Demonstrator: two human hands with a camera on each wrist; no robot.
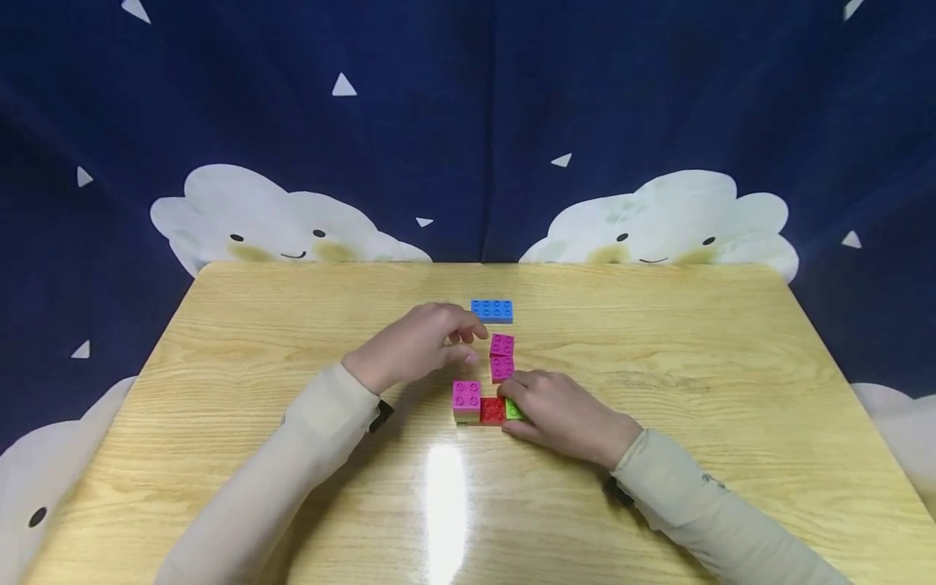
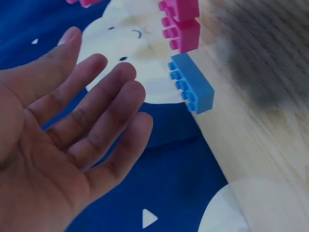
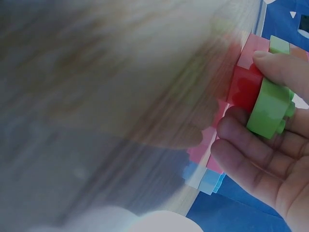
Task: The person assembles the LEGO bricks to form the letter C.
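Note:
My right hand (image 1: 559, 410) pinches a green toy building brick (image 3: 271, 108) between thumb and fingers. That brick sits against a red brick (image 1: 493, 410), and the fingers partly cover it. To the left, touching the red one, a pink brick (image 1: 466, 396) tops a short stack whose lower part is hard to make out. My left hand (image 1: 413, 345) hovers left of two small pink bricks (image 1: 501, 357), fingers loosely bent and holding nothing. In the left wrist view, the left palm (image 2: 53, 159) and spread fingers face a blue brick (image 2: 193, 84) without touching it.
The long blue brick lies farthest back on the wooden table (image 1: 695, 349), behind the pink pair. A dark blue curtain (image 1: 468, 122) with white clouds hangs beyond the table's back edge. Glare (image 1: 446, 512) shines on the front of the tabletop.

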